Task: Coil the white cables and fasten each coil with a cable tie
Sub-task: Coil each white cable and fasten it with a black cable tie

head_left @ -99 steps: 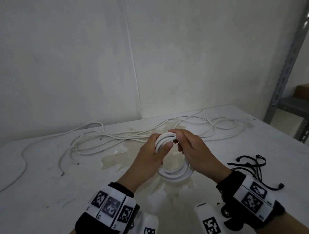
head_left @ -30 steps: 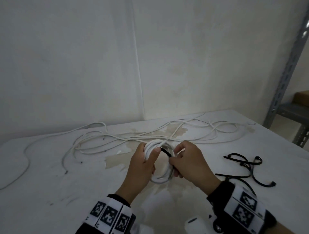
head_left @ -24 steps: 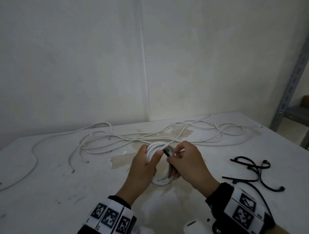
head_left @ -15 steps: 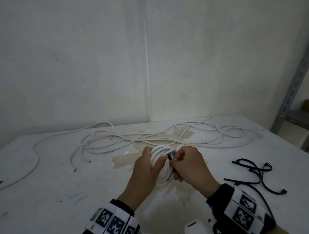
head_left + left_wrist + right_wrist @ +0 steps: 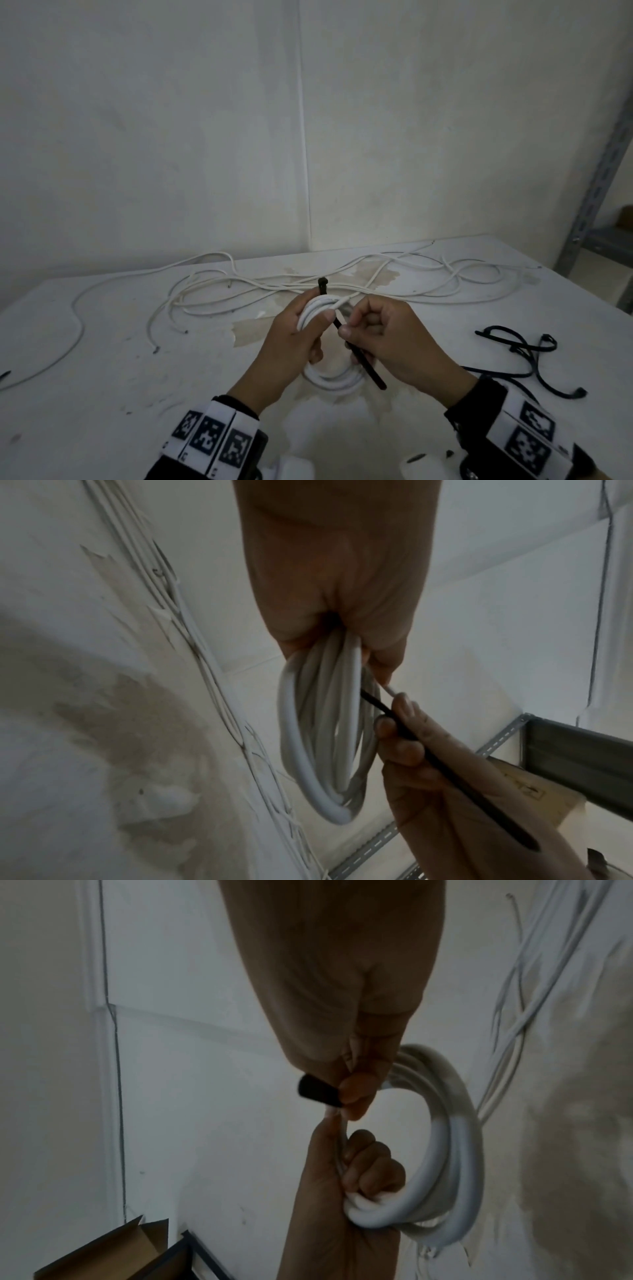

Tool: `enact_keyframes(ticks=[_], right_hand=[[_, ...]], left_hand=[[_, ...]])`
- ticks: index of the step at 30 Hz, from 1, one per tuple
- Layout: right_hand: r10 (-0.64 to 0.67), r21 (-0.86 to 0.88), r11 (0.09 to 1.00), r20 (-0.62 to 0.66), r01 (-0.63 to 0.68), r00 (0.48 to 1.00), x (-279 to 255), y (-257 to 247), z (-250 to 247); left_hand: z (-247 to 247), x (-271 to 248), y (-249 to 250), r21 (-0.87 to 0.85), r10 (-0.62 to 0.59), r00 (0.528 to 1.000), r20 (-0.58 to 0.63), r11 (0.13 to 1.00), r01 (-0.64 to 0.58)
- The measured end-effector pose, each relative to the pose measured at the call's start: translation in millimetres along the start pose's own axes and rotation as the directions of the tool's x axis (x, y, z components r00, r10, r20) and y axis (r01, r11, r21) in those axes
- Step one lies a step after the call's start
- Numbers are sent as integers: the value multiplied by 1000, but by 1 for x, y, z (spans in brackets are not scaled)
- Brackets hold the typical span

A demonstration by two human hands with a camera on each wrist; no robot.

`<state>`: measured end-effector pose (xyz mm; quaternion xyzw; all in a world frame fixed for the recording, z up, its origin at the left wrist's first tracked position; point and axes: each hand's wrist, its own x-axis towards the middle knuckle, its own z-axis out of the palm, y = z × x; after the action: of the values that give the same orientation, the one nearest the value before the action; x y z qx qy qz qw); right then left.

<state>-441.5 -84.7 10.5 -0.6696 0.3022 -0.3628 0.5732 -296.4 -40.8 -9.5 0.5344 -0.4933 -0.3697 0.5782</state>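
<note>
Coil (image 5: 317, 310) in left fingers (image 5: 327, 317) — tie (image 5: 359, 356) pinched right

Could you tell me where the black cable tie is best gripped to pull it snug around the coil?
Grip the cable tie by its free tail, from the right, as the right hand pinches it now; it sticks out clear of the coil, which the left hand holds.

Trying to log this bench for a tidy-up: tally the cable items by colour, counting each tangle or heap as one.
White: 2, the white cable coil and the loose white cable tangle; its cable count cannot be told.
Black: 2, the black cable tie at the coil and the heap of spare black cable ties; its tie count is unclear.
Total: 4
</note>
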Motion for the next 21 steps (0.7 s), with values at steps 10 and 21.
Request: enact_keyframes(ticks=[10,21], right_hand=[[-153,-318,918,264,236,952,-6,9,-6],[-275,-591,607,470,530,839,-3,12,-12]], left_hand=[[4,-2,1,-200,-65,997,-30,978,58],[3,-1,0,-195,-64,997,-39,979,55]])
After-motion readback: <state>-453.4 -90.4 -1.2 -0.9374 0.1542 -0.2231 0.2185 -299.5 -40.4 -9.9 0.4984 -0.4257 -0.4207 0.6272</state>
